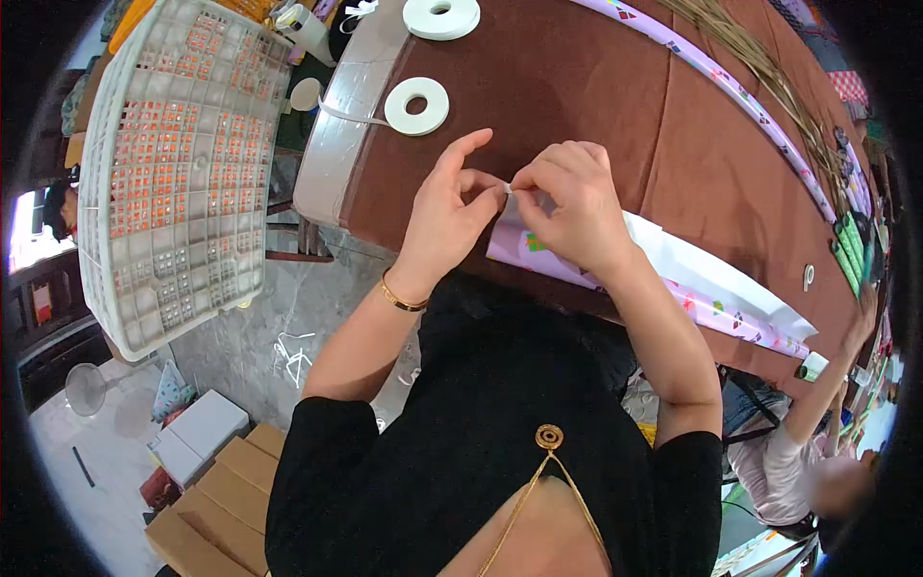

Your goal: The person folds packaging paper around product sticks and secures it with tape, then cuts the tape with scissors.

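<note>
White scrap (509,189) hung near the table's (538,87) edge, left hand (448,207) and right hand (577,200) pinching it, fingertips closed; tugging risked tearing.

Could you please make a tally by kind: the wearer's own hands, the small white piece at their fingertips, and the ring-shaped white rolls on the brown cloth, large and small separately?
Wearer's left hand and right hand: 2
Small white piece: 1
Large white rolls, nearer roll and farther roll: 2
Small white roll: 1
Total: 6
</note>
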The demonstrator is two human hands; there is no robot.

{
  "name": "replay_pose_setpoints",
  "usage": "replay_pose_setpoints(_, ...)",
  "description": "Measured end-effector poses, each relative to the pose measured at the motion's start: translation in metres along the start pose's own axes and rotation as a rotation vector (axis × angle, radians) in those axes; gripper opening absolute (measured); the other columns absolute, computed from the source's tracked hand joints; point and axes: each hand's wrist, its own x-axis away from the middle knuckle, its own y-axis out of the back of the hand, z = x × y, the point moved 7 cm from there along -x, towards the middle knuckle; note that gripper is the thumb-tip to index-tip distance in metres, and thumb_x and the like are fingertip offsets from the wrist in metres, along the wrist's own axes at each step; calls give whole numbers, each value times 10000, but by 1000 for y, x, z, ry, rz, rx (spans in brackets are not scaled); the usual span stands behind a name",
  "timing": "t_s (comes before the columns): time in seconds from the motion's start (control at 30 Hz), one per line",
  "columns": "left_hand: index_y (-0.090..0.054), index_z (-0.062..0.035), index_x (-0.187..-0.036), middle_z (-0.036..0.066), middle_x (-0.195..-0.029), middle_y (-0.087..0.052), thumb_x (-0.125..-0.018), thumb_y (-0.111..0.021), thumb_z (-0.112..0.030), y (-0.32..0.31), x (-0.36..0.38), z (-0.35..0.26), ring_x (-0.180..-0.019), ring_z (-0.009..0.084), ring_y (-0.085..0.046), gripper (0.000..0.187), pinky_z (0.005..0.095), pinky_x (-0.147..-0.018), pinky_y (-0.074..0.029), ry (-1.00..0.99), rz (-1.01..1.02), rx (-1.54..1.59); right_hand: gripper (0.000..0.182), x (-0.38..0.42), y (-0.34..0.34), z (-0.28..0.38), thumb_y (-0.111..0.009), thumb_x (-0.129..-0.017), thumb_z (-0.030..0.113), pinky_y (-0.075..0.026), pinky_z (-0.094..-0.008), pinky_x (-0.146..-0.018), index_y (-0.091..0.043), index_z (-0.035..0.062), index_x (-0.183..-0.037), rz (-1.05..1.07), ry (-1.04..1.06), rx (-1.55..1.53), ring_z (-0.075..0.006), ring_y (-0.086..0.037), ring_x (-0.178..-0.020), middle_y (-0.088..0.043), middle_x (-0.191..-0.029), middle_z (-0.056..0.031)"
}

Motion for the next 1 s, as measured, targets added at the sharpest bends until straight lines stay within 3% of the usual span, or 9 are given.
replay_pose_setpoints(0.3, -444, -80, -1441, 64, -835, -712, -838, -611, 18, 0, -1, 1, -749, 88, -630, 633, 254, -715, -508, -65, -65, -80, 129, 1, -1, 0, -736, -706, 46, -417, -388, -885, -659, 94, -797, 12, 8, 13, -233, -606, -815, -613, -789, -30)
replay_pose_setpoints(0.7, -347, -90, -1528, 78, -833, -721, -823, -648, 13, 0, 0, 1, -766, 66, -626, 774, 242, -692, -501, -69, -71, -11, 128, 1, 0, 0, -740, -703, 49, -417, -387, -889, -669, 95, -798, 25, 4, 13, -232, -610, -816, -624, -796, -29)
replay_pose_setpoints(0.8, -315, -90, -1549, 84, -830, -722, -825, -625, 34, -1, 0, 1, -761, 74, -632, 797, 251, -686, -507, -86, -64, -118, 127, 2, -2, -1, -740, -705, 48, -416, -386, -893, -669, 96, -799, 41, 3, 20, -228, -612, -817, -624, -794, -29)
replay_pose_setpoints(1.0, -250, -95, -1576, 78, -833, -725, -826, -596, 46, 2, -1, 9, -761, 89, -644, 839, 252, -715, -514, -103, -65, -3, 131, 2, -1, -1, -737, -708, 44, -414, -385, -887, -672, 100, -807, 28, 1, 9, -230, -610, -815, -623, -792, -27)
